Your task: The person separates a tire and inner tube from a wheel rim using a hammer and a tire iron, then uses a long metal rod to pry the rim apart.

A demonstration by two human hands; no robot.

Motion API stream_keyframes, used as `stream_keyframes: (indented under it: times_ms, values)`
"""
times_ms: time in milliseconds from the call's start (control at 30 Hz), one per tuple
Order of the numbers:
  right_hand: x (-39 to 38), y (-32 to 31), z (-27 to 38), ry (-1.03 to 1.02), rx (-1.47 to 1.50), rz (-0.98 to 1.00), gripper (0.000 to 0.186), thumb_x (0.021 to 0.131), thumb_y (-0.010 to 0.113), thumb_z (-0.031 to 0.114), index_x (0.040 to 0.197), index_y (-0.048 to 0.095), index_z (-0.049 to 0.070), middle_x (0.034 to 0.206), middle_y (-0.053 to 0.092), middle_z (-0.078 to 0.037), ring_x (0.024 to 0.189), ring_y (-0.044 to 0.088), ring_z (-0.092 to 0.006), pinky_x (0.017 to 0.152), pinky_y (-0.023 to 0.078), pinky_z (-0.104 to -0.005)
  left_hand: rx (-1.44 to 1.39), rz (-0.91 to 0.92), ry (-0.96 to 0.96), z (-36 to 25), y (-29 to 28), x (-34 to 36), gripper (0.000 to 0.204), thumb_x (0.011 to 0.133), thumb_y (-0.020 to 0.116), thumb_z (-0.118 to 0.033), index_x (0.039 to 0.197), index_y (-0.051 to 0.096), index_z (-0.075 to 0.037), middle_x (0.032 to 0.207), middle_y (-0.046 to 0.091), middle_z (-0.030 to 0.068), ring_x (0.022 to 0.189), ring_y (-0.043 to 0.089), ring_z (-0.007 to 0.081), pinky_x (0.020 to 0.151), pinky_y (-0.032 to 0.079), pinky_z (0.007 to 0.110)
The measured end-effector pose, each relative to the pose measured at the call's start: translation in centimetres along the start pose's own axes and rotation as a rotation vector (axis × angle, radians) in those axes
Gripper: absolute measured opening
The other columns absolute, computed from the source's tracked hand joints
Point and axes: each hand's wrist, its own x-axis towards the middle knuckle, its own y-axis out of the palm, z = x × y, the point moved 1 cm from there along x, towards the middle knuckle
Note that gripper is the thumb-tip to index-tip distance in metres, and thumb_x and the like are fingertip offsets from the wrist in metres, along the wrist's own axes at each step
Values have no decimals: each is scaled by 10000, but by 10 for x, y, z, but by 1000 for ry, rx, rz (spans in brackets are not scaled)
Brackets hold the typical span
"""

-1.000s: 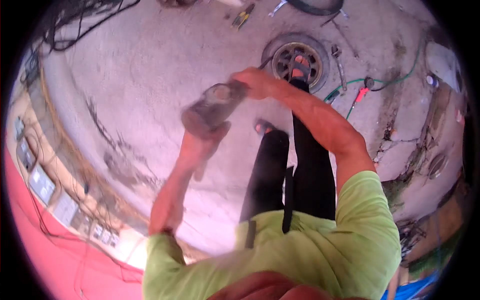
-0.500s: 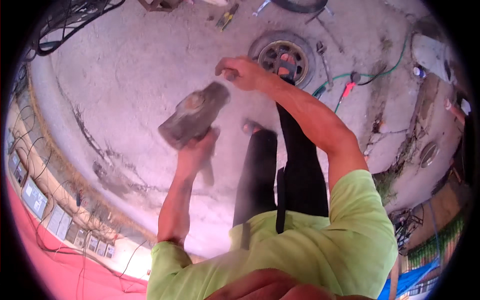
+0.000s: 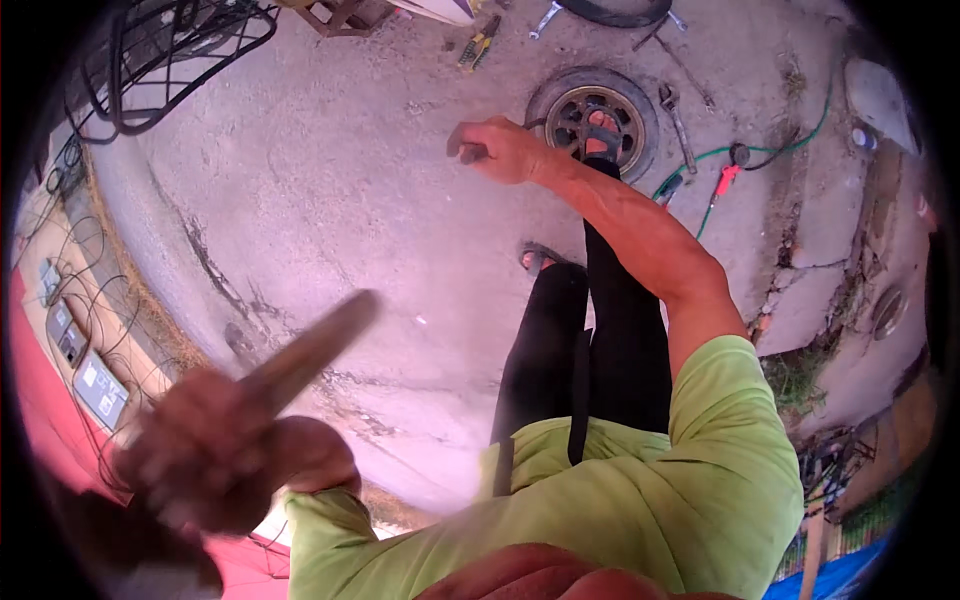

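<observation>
A sledgehammer is raised at the lower left, its wooden handle (image 3: 315, 345) angled up-right and its blurred dark head (image 3: 170, 555) close to the camera. My left hand (image 3: 200, 445) is closed around that handle. My right hand (image 3: 500, 150) is closed on a dark bar (image 3: 537, 124), mostly hidden by the hand, beside the wheel and tire (image 3: 560, 100). My right sandalled foot (image 3: 603, 135) rests on the wheel; my left foot (image 3: 537, 257) stands on the concrete.
Around the wheel lie pliers (image 3: 478, 45), an adjustable wrench (image 3: 677, 125), a red air gun (image 3: 726, 180) on a green hose, and another tire (image 3: 610, 17). A black metal rack (image 3: 170, 60) is upper left; wires and grey boxes (image 3: 100, 390) line the left edge.
My left hand has swung the sledgehammer away from my right hand, leftward and up toward the camera, where it is blurred. My right hand stays near the wheel.
</observation>
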Motion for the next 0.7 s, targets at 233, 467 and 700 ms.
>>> stream_keyframes:
  times_ms: [233,467,700]
  values:
    - [11,26,-5,-13,-113,22,268,778,689,69,1044,663,83,894,727,-112,866,709,-303,767,546,-401,669,-148,-1236,83,-35,-142,122,844,692,-75,907,590,-49,710,558,25,603,562,134,561,458,288]
    - [-6,56,-3,-65,-11,-3,234,779,637,28,1006,646,83,796,696,-96,763,694,-286,681,528,-389,135,-159,-1157,88,-31,-136,136,849,729,-78,859,601,-36,672,561,25,562,545,114,521,458,281]
    - [1,43,4,-81,-79,25,218,776,638,51,991,639,87,759,665,-106,743,663,-335,645,501,-431,357,-21,-1389,160,-23,-181,184,876,750,-147,891,582,-72,675,567,16,542,540,119,496,444,276]
